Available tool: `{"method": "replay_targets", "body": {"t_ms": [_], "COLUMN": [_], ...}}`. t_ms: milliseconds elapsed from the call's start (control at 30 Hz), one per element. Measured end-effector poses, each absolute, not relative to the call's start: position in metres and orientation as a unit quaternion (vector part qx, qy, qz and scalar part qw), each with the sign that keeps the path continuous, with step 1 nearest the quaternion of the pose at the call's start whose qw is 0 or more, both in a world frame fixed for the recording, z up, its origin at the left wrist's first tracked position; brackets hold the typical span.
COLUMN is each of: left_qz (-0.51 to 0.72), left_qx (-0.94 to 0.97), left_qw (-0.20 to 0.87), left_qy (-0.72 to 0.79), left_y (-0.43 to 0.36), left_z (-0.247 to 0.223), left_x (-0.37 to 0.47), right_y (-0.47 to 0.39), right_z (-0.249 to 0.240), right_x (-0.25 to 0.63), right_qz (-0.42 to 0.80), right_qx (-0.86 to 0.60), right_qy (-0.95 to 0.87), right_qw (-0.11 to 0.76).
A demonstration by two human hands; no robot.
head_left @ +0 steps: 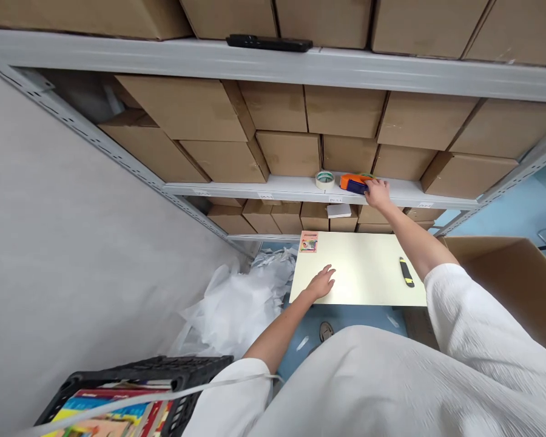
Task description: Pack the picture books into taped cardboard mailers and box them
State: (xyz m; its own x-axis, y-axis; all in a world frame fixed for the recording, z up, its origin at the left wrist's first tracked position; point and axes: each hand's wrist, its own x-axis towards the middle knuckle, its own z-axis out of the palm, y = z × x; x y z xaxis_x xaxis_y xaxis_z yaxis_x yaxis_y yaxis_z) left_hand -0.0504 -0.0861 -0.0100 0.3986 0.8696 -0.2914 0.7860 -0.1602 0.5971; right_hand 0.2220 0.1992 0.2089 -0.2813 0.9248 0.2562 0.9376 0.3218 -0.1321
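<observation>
My right hand (pixel 378 193) reaches to the shelf, its fingers closed on the right end of an orange and dark blue tool (pixel 355 183). Just left of that tool lies a roll of tape (pixel 324 179). My left hand (pixel 321 283) rests with fingers spread on a pale yellow board (pixel 359 267) and holds nothing. A small pink illustrated card (pixel 308 241) lies at the board's far left corner. Near its right side is a black and yellow cutter (pixel 406 272).
Cardboard boxes (pixel 289 153) fill the metal shelving (pixel 273 64). White crumpled sheets (pixel 241 303) lie on the floor at left. A black crate (pixel 182 388) with books stands at lower left, crossed by a white cable (pixel 164 397). An open carton (pixel 509 273) is at right.
</observation>
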Motion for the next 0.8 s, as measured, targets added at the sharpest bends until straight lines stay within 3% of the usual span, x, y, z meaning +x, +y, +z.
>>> {"method": "replay_targets", "body": {"t_ms": [233, 433, 567, 800], "left_qz": [0.074, 0.046, 0.027, -0.022], "left_qx": [0.757, 0.784, 0.791, 0.784], "left_qw": [0.368, 0.363, 0.369, 0.385], "left_qy": [0.534, 0.501, 0.488, 0.486], "left_y": [-0.087, -0.085, -0.086, -0.105], "left_z": [-0.022, -0.025, -0.027, -0.036], "left_x": [-0.041, -0.018, -0.006, 0.01], "right_y": [0.169, 0.098, 0.043, -0.032], "right_z": [0.213, 0.192, 0.147, 0.036], "right_x": [0.226, 0.274, 0.313, 0.337], "right_qz": [-0.028, 0.015, 0.056, 0.142], "right_qx": [-0.584, -0.638, -0.699, -0.783], "right_qy": [-0.799, -0.745, -0.685, -0.591], "right_qw": [0.144, 0.193, 0.199, 0.131]}}
